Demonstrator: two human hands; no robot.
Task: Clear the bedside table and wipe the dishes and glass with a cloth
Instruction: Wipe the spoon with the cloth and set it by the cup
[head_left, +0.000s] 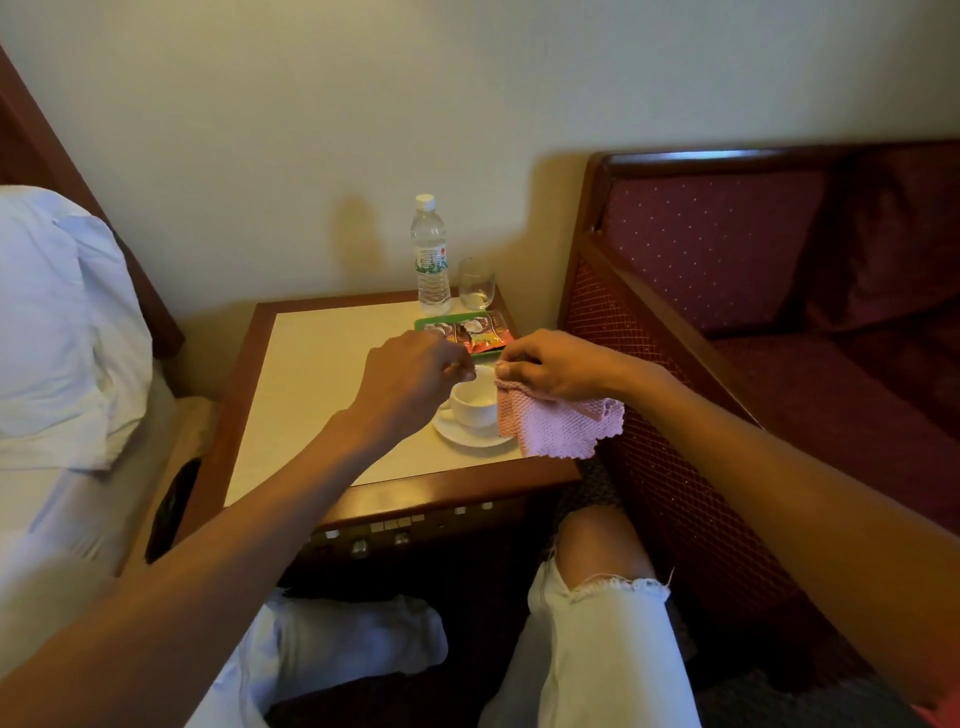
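Note:
On the right part of the bedside table (322, 395), a white cup (471, 402) stands on a white saucer (457, 434). My right hand (550, 366) hovers just above the cup and pinches a pink cloth (556, 423), which hangs down over the saucer's right side. My left hand (415, 376) is level with it on the left, its fingers curled round a small thin item that I cannot identify; its tip reaches toward the cloth. At the table's back right, an empty glass (476, 286) stands beside a water bottle (431, 254).
Snack packets (475, 332) lie on a green tray (428, 322) behind the cup. A bed with a white pillow (52, 322) is on the left and a red sofa (753, 249) close on the right. Switches (395, 525) line the table's front. My knees are below.

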